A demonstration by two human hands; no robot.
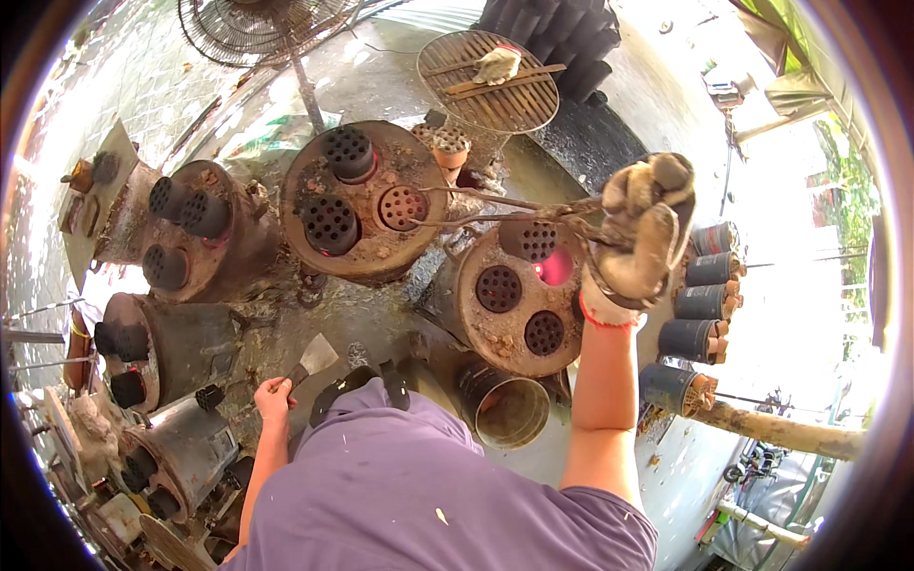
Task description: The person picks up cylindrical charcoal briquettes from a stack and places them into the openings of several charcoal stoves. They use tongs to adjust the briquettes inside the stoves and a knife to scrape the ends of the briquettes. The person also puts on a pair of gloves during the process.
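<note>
My right hand (647, 228), in a dirty work glove, is closed round the handles of long metal tongs (514, 202). The tongs reach left, and their tips are at a glowing honeycomb coal briquette (403, 207) in a round stove (314, 249). Two black briquettes, one (330, 225) near and one (349, 154) far, stand up out of the same stove. Low at the left, my bare left hand (275, 397) grips a flat-bladed scraper (317, 354). Right below the tongs is another stove (490, 328) with dark briquettes and a pink-glowing hole (555, 267).
More drum stoves (214, 195) with briquettes line the left side. A metal bucket (512, 409) stands by my legs. At the back are a fan (252, 29), a round grate (495, 105) with a glove on it, and stacked black briquettes (562, 43). Several dark cylinders (705, 303) stand right.
</note>
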